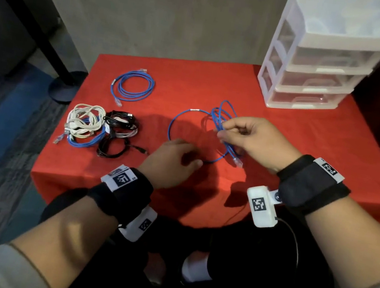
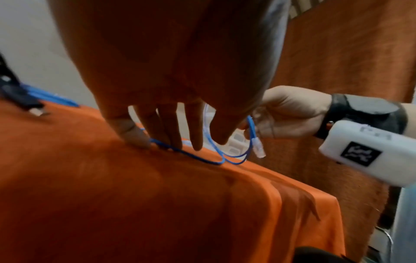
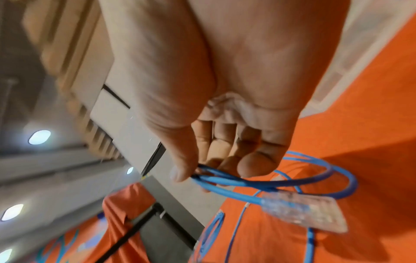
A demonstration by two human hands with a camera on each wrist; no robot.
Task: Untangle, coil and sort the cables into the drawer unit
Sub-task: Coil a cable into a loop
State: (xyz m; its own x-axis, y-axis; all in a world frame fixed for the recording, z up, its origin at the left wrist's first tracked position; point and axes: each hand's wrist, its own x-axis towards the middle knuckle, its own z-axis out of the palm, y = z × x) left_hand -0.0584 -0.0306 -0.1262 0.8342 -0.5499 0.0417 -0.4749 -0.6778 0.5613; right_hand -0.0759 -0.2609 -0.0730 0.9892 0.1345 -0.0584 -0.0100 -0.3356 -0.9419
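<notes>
Red cloth table (image 1: 282,145), one white drawer unit (image 1: 320,57) at the far right corner: four clear drawers counted, all pushed in. Cables: one blue cable (image 1: 133,86) coiled flat on the far left of the cloth, lying alone; one tangled heap (image 1: 100,128) at the near left edge, white, black and blue strands mixed, count of cables inside it not readable; one blue patch cable (image 1: 187,123) in work at centre. Two hands, both on that centre cable. Right hand (image 1: 253,141) raised off the cloth, thumb and forefinger pinching a bundle of several blue loops, remaining fingers curled loosely under; right wrist view shows the strands passing between thumb tip and fingertips (image 3: 258,163), and one clear plug (image 3: 303,211) hanging just below them. Left hand (image 1: 172,158) palm down on the cloth, fingers nearly straight and slightly spread; in the left wrist view the thumb (image 2: 133,133) presses the blue strand to the cloth, the cable running out from under the fingers toward the right hand. The wide loop lies flat between and beyond the two hands
</notes>
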